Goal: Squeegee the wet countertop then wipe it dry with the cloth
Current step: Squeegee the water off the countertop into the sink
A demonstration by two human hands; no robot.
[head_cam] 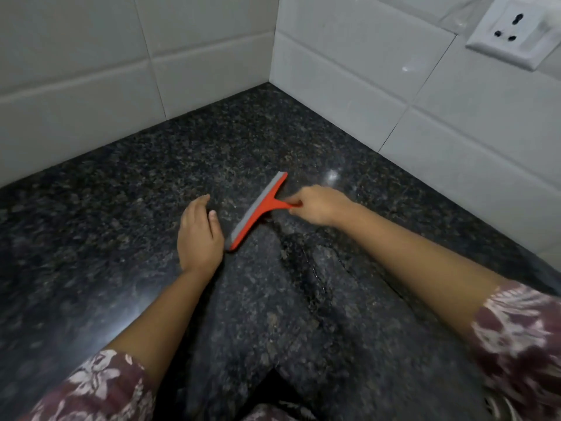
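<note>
A red squeegee [258, 211] with a grey rubber blade lies with its blade on the dark speckled granite countertop [121, 208], near the middle of the view. My right hand [318, 206] grips its short red handle from the right. My left hand [198, 235] rests flat on the counter just left of the blade's near end, fingers together, holding nothing. Wet streaks and a thin water line [312, 268] show on the counter below the squeegee. No cloth is in view.
White tiled walls [91, 86] meet in a corner behind the counter. A white wall socket [516, 31] sits on the right wall at the top right. Floral sleeves cover both upper arms at the bottom of the view.
</note>
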